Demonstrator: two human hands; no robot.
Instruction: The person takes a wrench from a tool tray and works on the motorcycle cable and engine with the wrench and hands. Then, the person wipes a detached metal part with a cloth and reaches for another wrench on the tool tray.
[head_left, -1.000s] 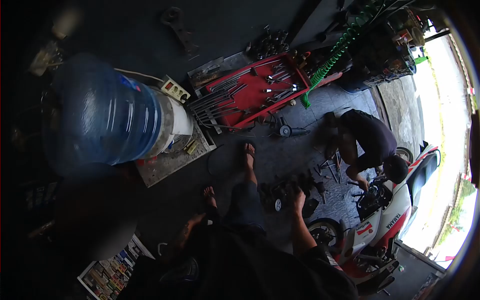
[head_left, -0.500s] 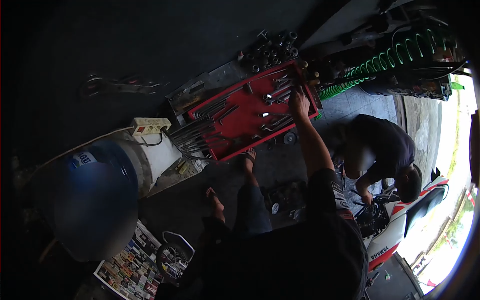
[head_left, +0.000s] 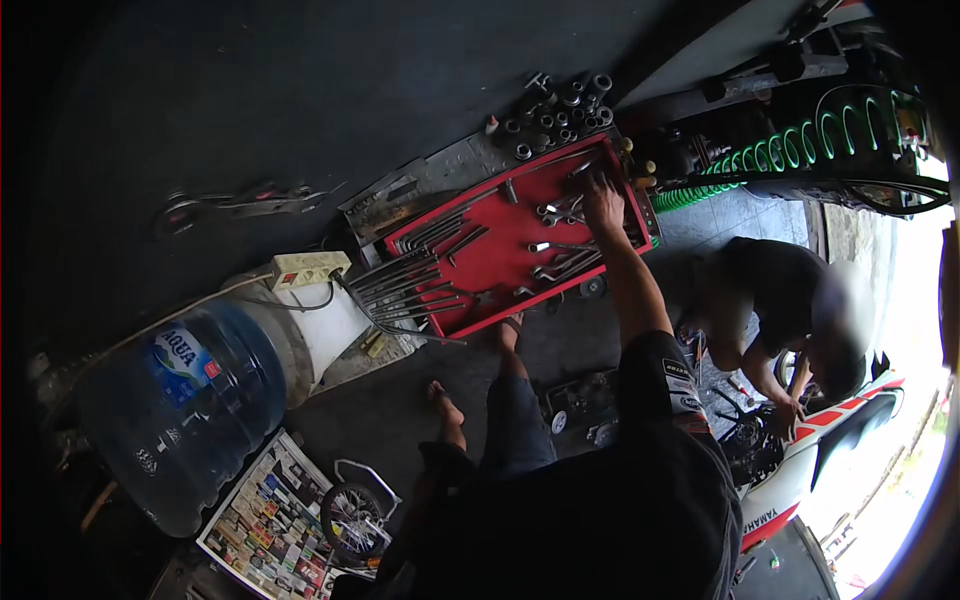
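Note:
My right hand (head_left: 604, 208) reaches over the upper right end of a red tool tray (head_left: 490, 255). Its fingers point down among the tools and look drawn together; whatever they grip is too dim to make out. Close by the fingertips lies a shiny wrench (head_left: 582, 168). Below the hand, several more wrenches (head_left: 572, 262) rest in the tray. Long-handled tools (head_left: 410, 290) fan out at its left end. My left hand is out of view.
Sockets (head_left: 560, 122) stand behind the tray. A water bottle (head_left: 235, 375) and a power strip (head_left: 310, 268) are on the left. A coiled green hose (head_left: 780, 150) hangs on the right, where a co-worker (head_left: 770, 300) bends over a white-and-red motorcycle (head_left: 790, 470).
The view has shifted slightly, and the dim surroundings look sharper. My right hand has edged toward the tray's far side. The co-worker's head is lower, with hands at the motorcycle.

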